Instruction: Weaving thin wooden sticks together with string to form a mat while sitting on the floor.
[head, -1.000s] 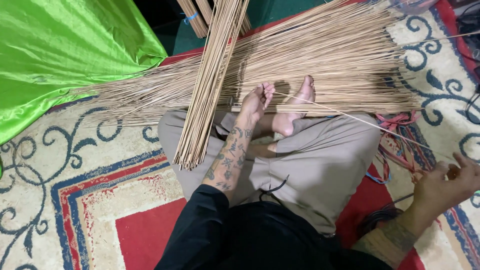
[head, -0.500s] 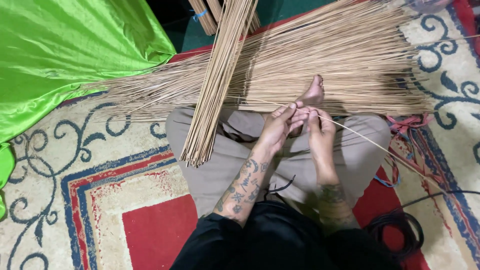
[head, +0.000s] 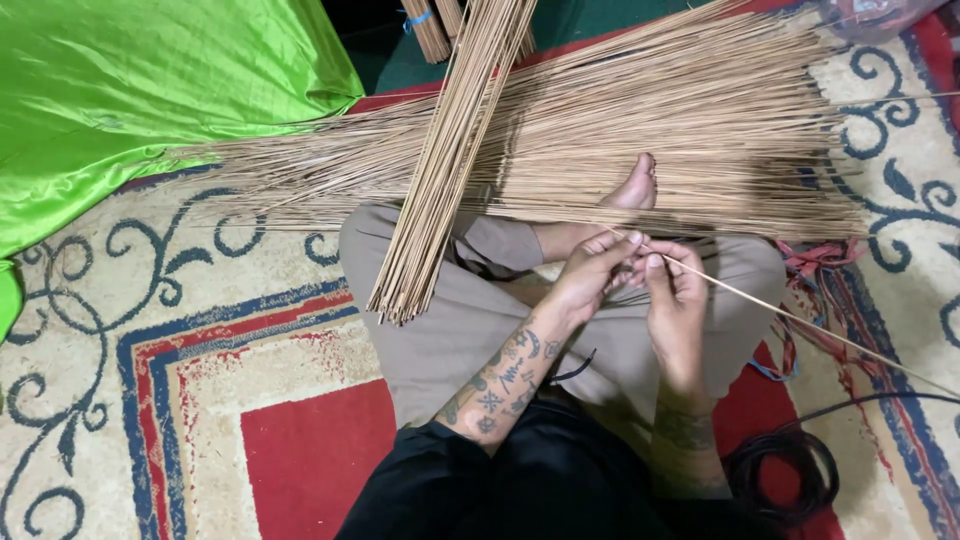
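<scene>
A patterned carpet (head: 150, 330) spreads under both hands, with a green satin cloth (head: 130, 90) far off beyond the left hand. Just beyond the fingertips lies a wide spread of thin sticks (head: 700, 130), and a tighter bundle of sticks (head: 450, 160) slants across the knee beside the left hand. The left hand (head: 590, 275) and right hand (head: 675, 295) meet over the lap, both pinching a single thin stick (head: 800, 320) that runs out past the right hand.
</scene>
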